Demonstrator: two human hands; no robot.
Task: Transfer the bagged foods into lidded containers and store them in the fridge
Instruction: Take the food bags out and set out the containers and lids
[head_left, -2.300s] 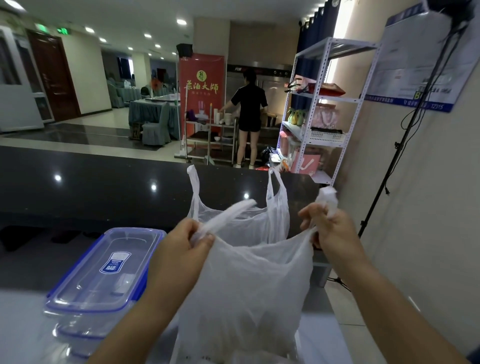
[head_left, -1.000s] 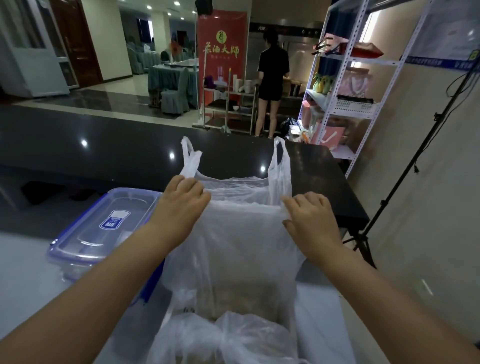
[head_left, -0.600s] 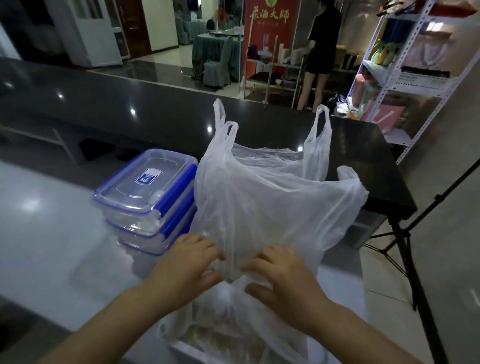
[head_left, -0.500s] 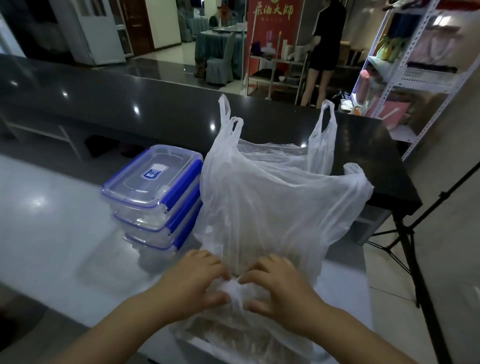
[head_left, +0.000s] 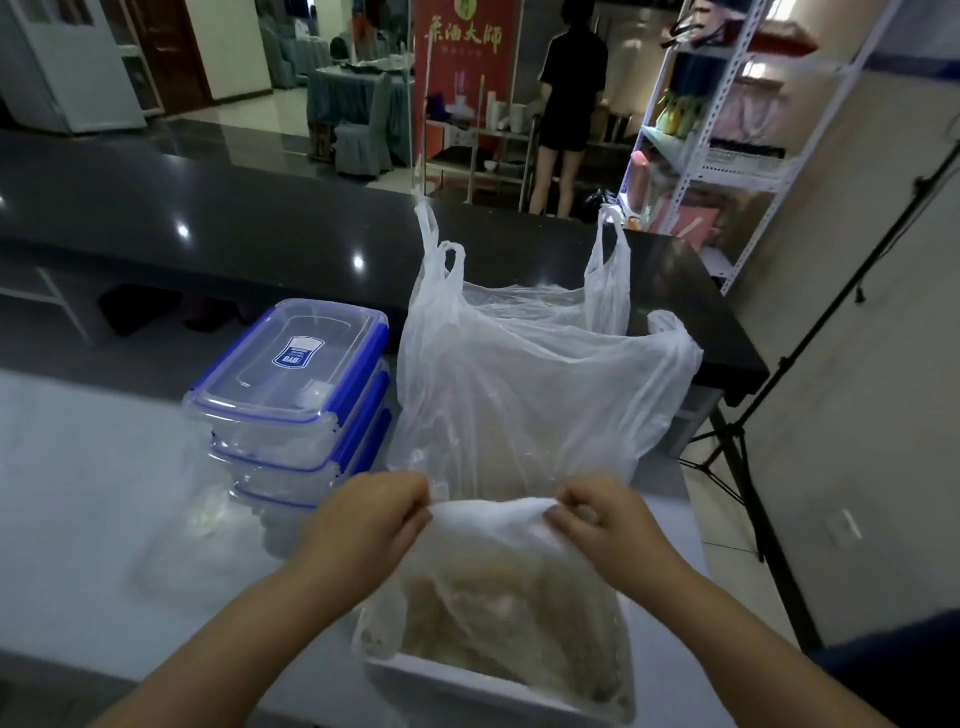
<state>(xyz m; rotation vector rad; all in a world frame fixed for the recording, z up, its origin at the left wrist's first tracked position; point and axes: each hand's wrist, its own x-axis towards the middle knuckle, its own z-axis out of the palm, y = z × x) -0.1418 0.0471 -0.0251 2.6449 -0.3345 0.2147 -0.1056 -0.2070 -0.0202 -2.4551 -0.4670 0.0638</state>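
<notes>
Head view: task early — left hand (head_left: 371, 519) & right hand (head_left: 605, 525), fingers pinching inner food bag (head_left: 514, 597) in big bag (head_left: 530, 405); containers (head_left: 296, 395) stacked w/ lids shut on desk (head_left: 93, 493), nothing transferred, fridge step pending.

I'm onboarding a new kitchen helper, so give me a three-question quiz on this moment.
1. True or false: the stack of containers has its lids on.
2. How many containers are stacked?
3. What do the left hand and right hand pinch? A) a container lid B) the near bag C) the tall bag's handles

Key: 1 true; 2 three; 3 B
</notes>
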